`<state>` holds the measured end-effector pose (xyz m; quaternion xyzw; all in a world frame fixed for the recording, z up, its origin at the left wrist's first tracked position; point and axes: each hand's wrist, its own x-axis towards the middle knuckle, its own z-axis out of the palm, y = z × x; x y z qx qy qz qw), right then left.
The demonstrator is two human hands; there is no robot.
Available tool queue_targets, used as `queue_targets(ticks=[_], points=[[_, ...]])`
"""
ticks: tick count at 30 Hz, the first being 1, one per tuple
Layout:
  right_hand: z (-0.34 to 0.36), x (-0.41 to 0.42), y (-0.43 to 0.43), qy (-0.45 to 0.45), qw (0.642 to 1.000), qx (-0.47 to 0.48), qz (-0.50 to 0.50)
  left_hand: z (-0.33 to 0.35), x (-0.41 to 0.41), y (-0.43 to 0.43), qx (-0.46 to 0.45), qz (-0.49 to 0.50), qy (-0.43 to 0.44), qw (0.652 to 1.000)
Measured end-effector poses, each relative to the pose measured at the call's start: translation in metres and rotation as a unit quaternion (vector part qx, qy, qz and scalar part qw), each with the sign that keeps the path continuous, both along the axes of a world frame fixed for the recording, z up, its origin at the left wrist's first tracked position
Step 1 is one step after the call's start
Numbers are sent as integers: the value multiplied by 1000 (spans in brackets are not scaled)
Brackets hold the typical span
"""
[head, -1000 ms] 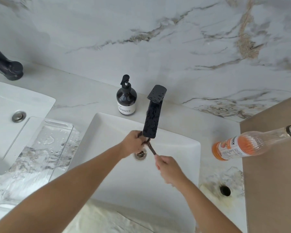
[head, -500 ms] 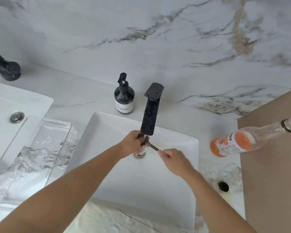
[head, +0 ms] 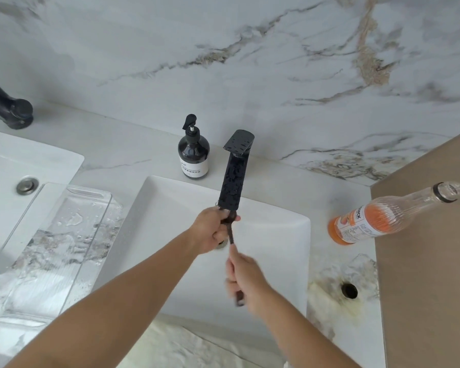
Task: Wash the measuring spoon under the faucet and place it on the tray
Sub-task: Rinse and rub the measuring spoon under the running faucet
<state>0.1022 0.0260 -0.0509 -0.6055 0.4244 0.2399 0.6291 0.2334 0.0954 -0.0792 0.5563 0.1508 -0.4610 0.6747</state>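
Both hands are over the white rectangular basin (head: 276,235) set into the pale marble tabletop (head: 112,155). The dark, slim-handled measuring spoon (head: 231,236) runs lengthwise between them, its far end just under the spout of the matte black, water-beaded faucet (head: 234,176) and its near end sticking out below the right fist. The left hand (head: 210,229) is curled round the spoon's far end right beneath the spout, fingers wrapped close on it; the bowl of the spoon is hidden inside that grip. The right hand (head: 246,280) is closed on the handle's near part and is motion-blurred, so the exact finger placement cannot be told. Whether water is running cannot be told either.

To the left of the basin lies the clear ribbed plastic tray (head: 64,248), wet with droplets and puddles, well apart from the spoon. Behind the basin, just beside the faucet's base, stands a dark round pump bottle with a white label (head: 193,155). On the right, a clear glass bottle with orange liquid and a printed label (head: 377,219) stands near the basin's corner, beside a beige panel (head: 430,261). A dark round hole (head: 349,290) sits in the stained tabletop below that bottle. At far left are 1 more white basin (head: 24,160) and a second black faucet (head: 8,107).
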Motion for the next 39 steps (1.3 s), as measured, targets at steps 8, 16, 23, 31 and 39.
queue_targets(ticks=[8, 16, 23, 31, 39], points=[[-8, -10, -9, -67, 964, -238, 96, 5, -7, 1, -15, 38, -43, 998], [-9, -10, 9, -37, 997, 53, -49, 5, -28, -7, -63, 21, 104, 992], [-4, -17, 10, -79, 996, 27, 34, 0, -36, 3, -79, 67, 86, 991], [-1, -23, 17, -91, 995, 42, 9, 2, -41, 5, -69, 56, 72, 993], [0, -20, 8, -77, 994, 72, 1, 3, -40, 19, -144, 22, 99, 984]])
